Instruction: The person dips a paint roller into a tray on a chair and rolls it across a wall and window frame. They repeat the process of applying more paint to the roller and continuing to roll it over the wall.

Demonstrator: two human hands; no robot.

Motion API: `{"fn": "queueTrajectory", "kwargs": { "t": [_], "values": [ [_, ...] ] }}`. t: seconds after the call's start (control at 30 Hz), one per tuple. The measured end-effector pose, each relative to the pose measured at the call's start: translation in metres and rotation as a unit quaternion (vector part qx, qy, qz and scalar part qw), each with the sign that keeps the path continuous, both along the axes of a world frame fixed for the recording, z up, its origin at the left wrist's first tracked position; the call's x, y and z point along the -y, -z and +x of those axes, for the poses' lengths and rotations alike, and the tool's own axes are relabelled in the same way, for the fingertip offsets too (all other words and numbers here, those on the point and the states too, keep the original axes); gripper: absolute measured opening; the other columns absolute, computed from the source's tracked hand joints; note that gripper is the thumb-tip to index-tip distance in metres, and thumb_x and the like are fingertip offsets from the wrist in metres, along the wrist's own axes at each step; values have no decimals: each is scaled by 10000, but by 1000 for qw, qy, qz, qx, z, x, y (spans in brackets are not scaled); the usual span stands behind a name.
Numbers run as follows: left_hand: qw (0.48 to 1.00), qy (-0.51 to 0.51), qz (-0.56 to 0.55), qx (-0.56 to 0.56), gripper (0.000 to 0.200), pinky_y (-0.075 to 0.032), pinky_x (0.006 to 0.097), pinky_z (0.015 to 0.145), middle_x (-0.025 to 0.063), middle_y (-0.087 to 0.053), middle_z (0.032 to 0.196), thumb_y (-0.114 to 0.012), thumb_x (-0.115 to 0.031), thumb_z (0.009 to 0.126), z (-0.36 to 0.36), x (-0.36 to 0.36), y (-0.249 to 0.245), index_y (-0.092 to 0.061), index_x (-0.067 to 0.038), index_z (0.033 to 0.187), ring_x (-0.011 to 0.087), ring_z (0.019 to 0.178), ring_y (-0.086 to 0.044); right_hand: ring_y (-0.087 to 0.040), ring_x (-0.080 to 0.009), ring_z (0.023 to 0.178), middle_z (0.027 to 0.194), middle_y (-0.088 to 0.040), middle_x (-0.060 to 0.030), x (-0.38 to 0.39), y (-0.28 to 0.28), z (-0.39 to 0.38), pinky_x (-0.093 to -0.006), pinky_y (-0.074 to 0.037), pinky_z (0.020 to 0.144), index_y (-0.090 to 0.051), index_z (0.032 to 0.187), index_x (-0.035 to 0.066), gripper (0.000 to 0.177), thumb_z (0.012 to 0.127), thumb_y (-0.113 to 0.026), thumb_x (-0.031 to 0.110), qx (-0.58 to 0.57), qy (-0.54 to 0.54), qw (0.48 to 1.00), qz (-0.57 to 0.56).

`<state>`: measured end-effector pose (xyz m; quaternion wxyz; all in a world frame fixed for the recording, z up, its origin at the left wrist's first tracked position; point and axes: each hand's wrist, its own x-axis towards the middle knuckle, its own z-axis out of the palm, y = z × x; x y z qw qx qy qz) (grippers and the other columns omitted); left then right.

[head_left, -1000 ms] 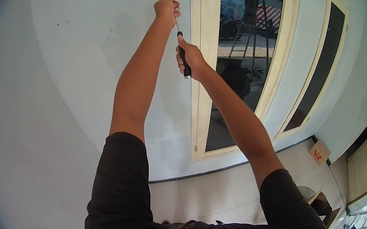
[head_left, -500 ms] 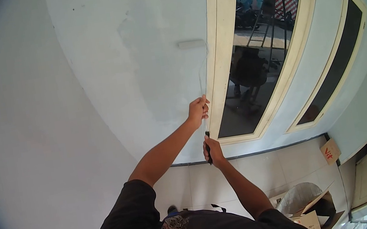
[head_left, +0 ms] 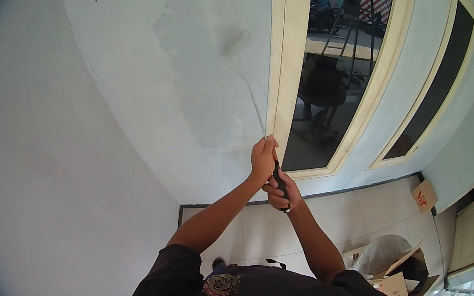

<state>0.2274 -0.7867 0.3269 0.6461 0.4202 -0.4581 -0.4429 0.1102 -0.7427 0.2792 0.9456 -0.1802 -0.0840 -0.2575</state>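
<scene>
A paint roller (head_left: 236, 43) with a white sleeve lies against the pale wall (head_left: 132, 71), its sleeve tilted with the right end higher. Its thin metal rod runs down to a black handle. My left hand (head_left: 264, 157) is wrapped round the rod just above the handle. Below it, my right hand (head_left: 283, 190) grips the black handle, whose end shows under the fingers. A darker, damp-looking patch (head_left: 190, 68) of wall spreads to the left of the roller.
A cream window frame (head_left: 280, 60) with dark, reflecting glass (head_left: 326, 84) stands just right of the roller. Farther right is a second narrow window (head_left: 434, 98). On the tiled floor (head_left: 329, 220) are a small cardboard piece (head_left: 424, 196) and open cardboard boxes (head_left: 395, 287).
The roller sleeve has shifted slightly up and left, away from the window frame, and turned from level to tilted. Both hands have come closer together and a little lower.
</scene>
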Motion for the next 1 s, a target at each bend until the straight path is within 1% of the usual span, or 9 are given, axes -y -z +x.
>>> {"fn": "queueTrajectory", "kwargs": {
  "t": [0.07,0.13,0.4,0.53,0.7,0.83,0.9,0.97,1.0],
  "values": [
    [996,-80,13,45,360,-338,269,460,-14,-423,524,-452,-313,1010,8,3,0,-560,-48,792,86,446,-390,-429,-119,390,608,-431,-31,-4,-11,2,-250,-351,352,-494,877,60,410,1027,-372,422,-74,33,997,-14],
    [992,-97,-3,81,366,-307,264,448,-25,-418,516,-448,-313,1014,22,14,8,-555,-50,783,73,443,-370,-466,-136,452,619,-479,-41,-18,-31,11,-269,-376,421,-514,855,44,419,1015,-414,418,-378,223,884,-162],
    [997,-53,22,-43,402,-412,256,450,-32,-377,544,-388,-362,1040,37,12,-6,-552,-44,856,64,445,-326,-417,-129,399,529,-444,-23,-20,4,52,-274,-343,383,-462,696,79,423,998,-482,374,-463,328,797,-206],
    [997,19,31,-71,349,-329,227,434,-36,-349,559,-366,-321,1049,39,8,-52,-548,-24,1038,54,469,-307,-408,-100,391,532,-439,-17,-15,-25,64,-249,-323,356,-484,744,60,377,992,-506,342,-490,371,753,-234],
    [991,68,-49,-106,351,-296,225,433,-31,-344,568,-365,-256,1047,29,33,-115,-503,2,1240,58,463,-283,-430,-102,382,560,-441,-9,12,-81,55,-256,-345,362,-500,973,-7,250,966,-547,238,-388,408,779,-277],
    [989,95,-111,-31,350,-341,234,437,-7,-466,579,-416,-248,1034,35,62,-155,-503,-10,1277,82,439,-408,-431,-80,423,601,-441,-2,10,-128,48,-247,-359,388,-324,1438,10,524,963,-513,126,-376,537,665,-358],
    [984,126,-121,29,403,-411,235,511,37,-546,691,-452,-267,1017,42,69,-169,-483,7,1311,104,607,-534,-434,-77,436,616,-454,-5,13,-143,43,-243,-370,399,-294,1466,28,550,965,-502,118,-389,537,647,-376],
    [912,-194,-329,150,393,-481,276,650,88,-624,881,-497,-269,989,38,69,-182,-524,-17,1288,153,885,-600,-436,-73,449,632,-466,-9,10,-161,41,-238,-381,411,-263,1494,46,577,968,-492,109,-399,538,629,-395],
    [888,-206,-374,169,314,-475,369,839,133,-632,1046,-510,-235,957,43,52,-197,-615,-28,1168,234,1091,-561,-421,-68,440,614,-467,-3,4,-171,41,-233,-373,409,-268,1496,49,564,972,-471,95,-411,520,646,-378]
  ]
}}
